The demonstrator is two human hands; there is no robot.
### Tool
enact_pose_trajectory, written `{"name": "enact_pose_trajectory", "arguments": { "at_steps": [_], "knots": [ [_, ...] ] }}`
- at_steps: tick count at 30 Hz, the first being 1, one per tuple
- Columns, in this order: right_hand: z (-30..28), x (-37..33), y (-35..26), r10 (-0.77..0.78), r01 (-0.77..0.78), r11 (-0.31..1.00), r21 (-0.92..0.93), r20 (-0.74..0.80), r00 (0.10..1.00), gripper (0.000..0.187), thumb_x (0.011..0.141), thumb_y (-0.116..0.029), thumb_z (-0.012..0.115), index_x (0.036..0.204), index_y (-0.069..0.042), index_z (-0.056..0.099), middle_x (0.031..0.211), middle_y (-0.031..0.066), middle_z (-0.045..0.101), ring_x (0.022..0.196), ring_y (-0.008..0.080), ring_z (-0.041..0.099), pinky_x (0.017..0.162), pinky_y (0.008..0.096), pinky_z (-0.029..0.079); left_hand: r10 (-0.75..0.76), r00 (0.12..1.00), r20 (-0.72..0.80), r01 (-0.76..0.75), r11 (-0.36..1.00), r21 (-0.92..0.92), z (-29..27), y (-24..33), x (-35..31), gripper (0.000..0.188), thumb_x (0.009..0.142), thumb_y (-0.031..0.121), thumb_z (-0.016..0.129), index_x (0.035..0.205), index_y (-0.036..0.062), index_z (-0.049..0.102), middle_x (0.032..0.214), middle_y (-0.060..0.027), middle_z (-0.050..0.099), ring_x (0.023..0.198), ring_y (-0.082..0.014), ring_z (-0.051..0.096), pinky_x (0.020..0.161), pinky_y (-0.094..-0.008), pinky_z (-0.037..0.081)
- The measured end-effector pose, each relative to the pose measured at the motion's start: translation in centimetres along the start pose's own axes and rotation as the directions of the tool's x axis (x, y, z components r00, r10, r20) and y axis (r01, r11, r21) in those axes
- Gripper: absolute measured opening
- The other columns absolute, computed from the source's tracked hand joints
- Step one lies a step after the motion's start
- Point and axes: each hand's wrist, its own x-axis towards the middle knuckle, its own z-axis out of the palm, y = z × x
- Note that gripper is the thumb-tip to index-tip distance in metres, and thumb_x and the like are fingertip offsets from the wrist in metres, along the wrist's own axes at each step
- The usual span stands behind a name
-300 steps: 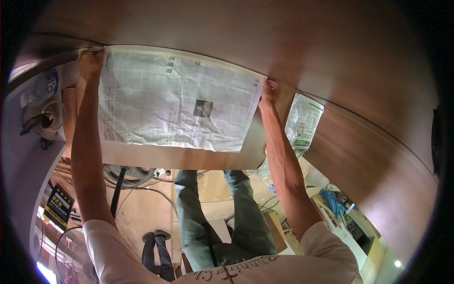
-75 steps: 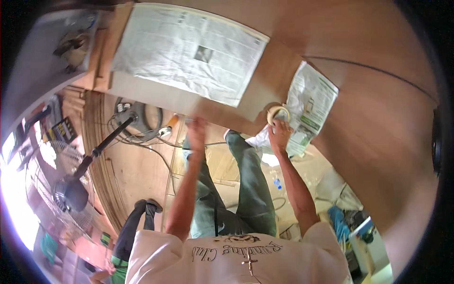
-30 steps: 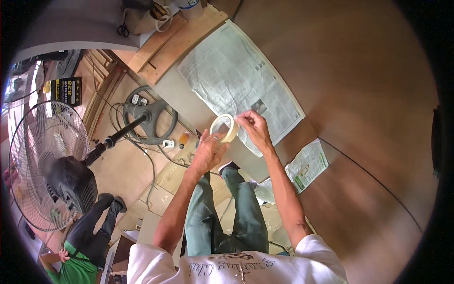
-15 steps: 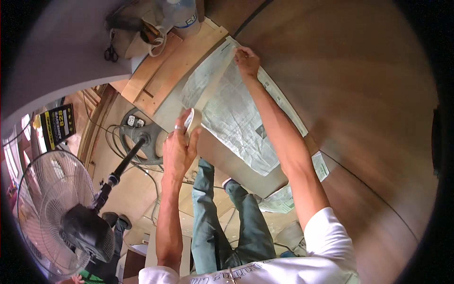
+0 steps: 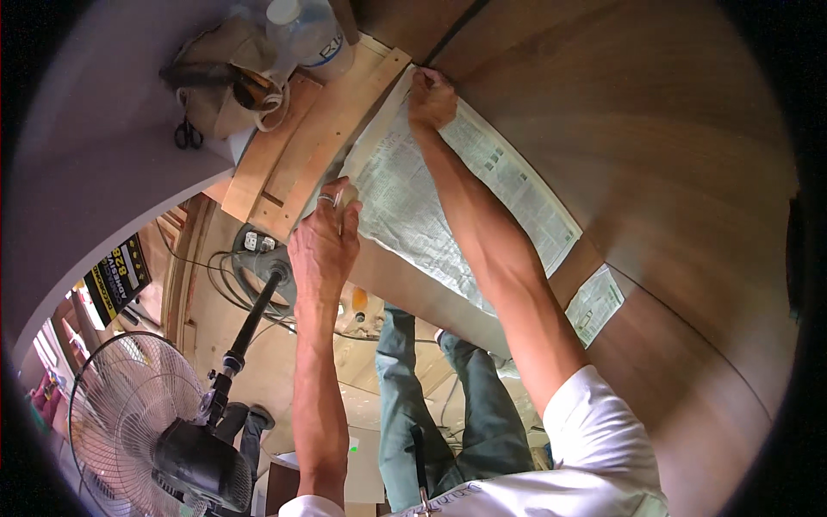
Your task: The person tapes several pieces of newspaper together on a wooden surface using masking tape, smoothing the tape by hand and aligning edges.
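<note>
My left hand [image 5: 324, 254] is closed around a roll of masking tape [image 5: 347, 195], held at the lower left corner of a newspaper sheet [image 5: 422, 202]. From the roll a pale strip of tape [image 5: 376, 129] stretches along the sheet's left edge up to my right hand [image 5: 432, 103]. That hand pinches at the sheet's far corner, its fingertips on the strip's end. The newspaper lies against a brown wood-grain panel [image 5: 637, 155], slightly wrinkled near its lower edge. My right forearm hides part of the sheet.
Left of the sheet are wooden boards [image 5: 332, 129], a clear plastic bottle [image 5: 314, 43], a cloth tool bag [image 5: 228, 77] and scissors [image 5: 187, 134]. A standing fan [image 5: 194, 448] is at the lower left. A smaller newspaper piece [image 5: 594, 304] lies right of my arm.
Both hands have shifted slightly up and left. The tape strip, earlier crossing over the newspaper, now runs along its left edge. The sheet lies flatter.
</note>
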Motion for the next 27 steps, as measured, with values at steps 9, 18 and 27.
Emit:
{"name": "enact_pose_trajectory", "arguments": {
  "at_steps": [9,18,27],
  "knots": [
    [0.4,-0.1,-2.9,0.256,-0.256,0.967,-0.021,-0.001,0.967,0.017,0.086,-0.033,0.074,0.087,-0.017,0.079,0.09,0.0105,0.077,0.079,0.0286,0.074,0.068,0.0424,0.057,0.031,0.999,-0.027,-0.031,1.0,0.002,0.1,-0.2,0.6,0.032,0.098,0.03,0.063,0.127,0.0167,0.061,0.083,-0.0212,0.07,0.084,-0.043,0.069,0.071,-0.0504,0.054],
    [1.5,0.4,-4.5,0.436,-0.442,0.889,-0.116,-0.08,0.897,0.02,0.084,-0.035,0.07,0.087,-0.016,0.078,0.093,0.0096,0.076,0.087,0.0315,0.074,0.074,0.0453,0.058,-0.005,0.999,0.031,0.006,0.998,-0.055,-1.5,2.0,1.1,0.031,0.096,0.024,0.065,0.124,0.0133,0.062,0.084,-0.0197,0.07,0.086,-0.042,0.069,0.075,-0.0479,0.054],
    [2.8,-0.5,-2.7,0.259,-0.269,0.96,-0.072,-0.129,0.957,0.027,0.091,-0.036,0.065,0.104,-0.015,0.074,0.107,0.0122,0.071,0.096,0.0344,0.07,0.083,0.0466,0.056,0.038,0.999,-0.003,-0.039,0.997,-0.067,-1.5,0.8,1.6,0.032,0.093,0.023,0.067,0.123,0.0133,0.063,0.108,-0.0207,0.07,0.101,-0.0417,0.066,0.085,-0.0498,0.052]
  ]
}}
